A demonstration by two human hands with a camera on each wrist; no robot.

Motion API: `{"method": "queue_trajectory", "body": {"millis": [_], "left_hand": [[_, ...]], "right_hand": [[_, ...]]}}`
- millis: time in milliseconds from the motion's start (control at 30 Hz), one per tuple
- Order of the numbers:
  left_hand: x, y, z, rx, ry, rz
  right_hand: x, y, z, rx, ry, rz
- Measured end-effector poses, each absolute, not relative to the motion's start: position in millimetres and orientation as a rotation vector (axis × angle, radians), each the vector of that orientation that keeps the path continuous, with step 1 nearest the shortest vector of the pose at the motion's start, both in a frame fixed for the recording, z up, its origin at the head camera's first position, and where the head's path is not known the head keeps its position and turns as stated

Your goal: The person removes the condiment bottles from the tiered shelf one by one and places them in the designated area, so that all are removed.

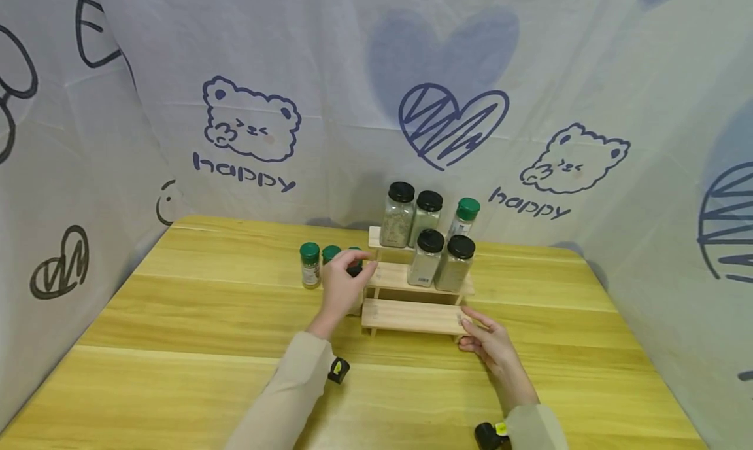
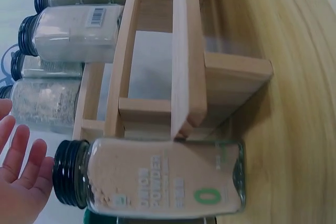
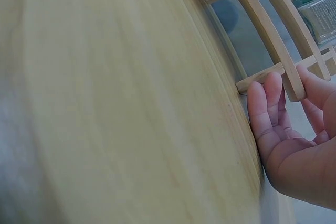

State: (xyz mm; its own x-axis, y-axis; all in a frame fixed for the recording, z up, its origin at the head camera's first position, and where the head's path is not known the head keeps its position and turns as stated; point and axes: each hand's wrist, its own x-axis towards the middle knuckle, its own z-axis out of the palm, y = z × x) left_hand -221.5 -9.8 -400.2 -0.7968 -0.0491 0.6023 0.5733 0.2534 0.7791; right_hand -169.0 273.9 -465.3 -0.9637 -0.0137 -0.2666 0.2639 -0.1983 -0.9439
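Clearly the left hand [image 1: 341, 281] has its grip curled round the cap of the onion powder jar [image 2: 163, 177] standing on the table [image 1: 194, 345] beside the wooden rack [image 1: 412, 316], so a straight lift suits while the spread right hand [image 1: 491, 345] steadies the bottom step.

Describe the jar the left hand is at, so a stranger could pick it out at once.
Start at the stepped wooden rack near the back of the table. Just off its left end stands a black-capped jar of pale powder, under the left hand. Its label reads onion powder, and the other jars beside it have green caps.
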Motion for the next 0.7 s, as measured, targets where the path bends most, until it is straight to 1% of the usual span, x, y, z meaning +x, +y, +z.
{"method": "queue_trajectory", "body": {"millis": [267, 700], "left_hand": [[-225.8, 2.7, -397.9, -0.529, -2.011, -1.631], [-233.6, 26.6, -393.6, -0.549, -2.053, -1.715]], "right_hand": [[-169.1, 275.0, -465.4, 0.308, 1.832, -2.307], [-169.8, 272.4, -465.0, 0.347, 1.841, -2.307]]}}
